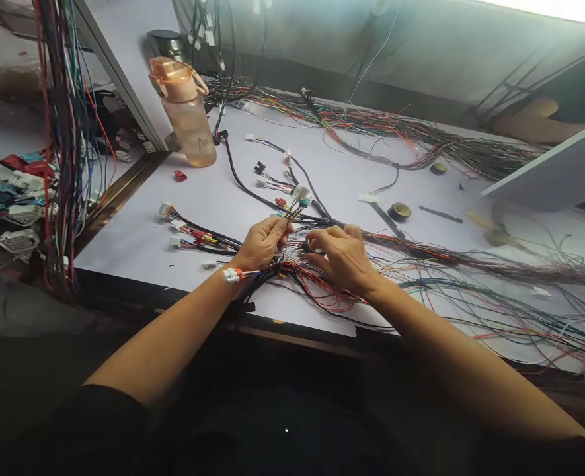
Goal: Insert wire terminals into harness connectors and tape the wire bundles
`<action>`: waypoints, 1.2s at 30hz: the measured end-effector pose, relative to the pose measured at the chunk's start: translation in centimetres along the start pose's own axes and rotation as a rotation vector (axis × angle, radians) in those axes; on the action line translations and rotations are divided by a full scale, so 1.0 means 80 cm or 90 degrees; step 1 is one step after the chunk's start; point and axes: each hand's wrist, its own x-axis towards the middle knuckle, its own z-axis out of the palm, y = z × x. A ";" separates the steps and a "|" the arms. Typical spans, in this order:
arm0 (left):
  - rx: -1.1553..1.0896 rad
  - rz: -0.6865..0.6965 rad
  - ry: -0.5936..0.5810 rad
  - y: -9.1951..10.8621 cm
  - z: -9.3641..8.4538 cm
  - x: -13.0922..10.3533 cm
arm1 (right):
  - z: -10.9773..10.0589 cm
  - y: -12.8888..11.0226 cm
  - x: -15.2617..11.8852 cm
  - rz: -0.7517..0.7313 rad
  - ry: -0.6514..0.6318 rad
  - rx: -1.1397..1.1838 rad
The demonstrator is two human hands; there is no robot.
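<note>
At the worktop (123, 241), left hand (261, 243) clamps its fingers on wires (293, 213) below a white connector (300, 193), presumably steadying them, while right hand (344, 256) pinches a dark roll (307, 246) in its fingers.

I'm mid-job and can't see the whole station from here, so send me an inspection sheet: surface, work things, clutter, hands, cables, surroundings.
Surface: white flat tabletop, dark along its near edge.
Work things: thin dark wires ending in white and teal plastic connectors.
Clutter: translucent orange plastic bottle, small red plastic connector, round black roll with a yellowish core.
Hands: left hand grips the wires; right hand holds what looks like a small dark roll.
Cables: multicoloured wire bundle along the back; loose thin coloured wires spread rightward.
Surroundings: heap of mixed-colour plastic connectors at left; bright white lamp overhead.
</note>
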 end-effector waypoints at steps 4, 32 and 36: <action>0.026 0.018 -0.006 -0.001 0.000 0.000 | -0.017 -0.010 0.013 0.059 0.071 0.120; 0.054 0.046 -0.045 0.003 -0.001 -0.007 | 0.020 -0.055 0.028 0.230 0.191 0.302; -0.058 0.004 -0.056 0.004 -0.001 -0.009 | 0.021 -0.053 0.028 0.224 0.184 0.333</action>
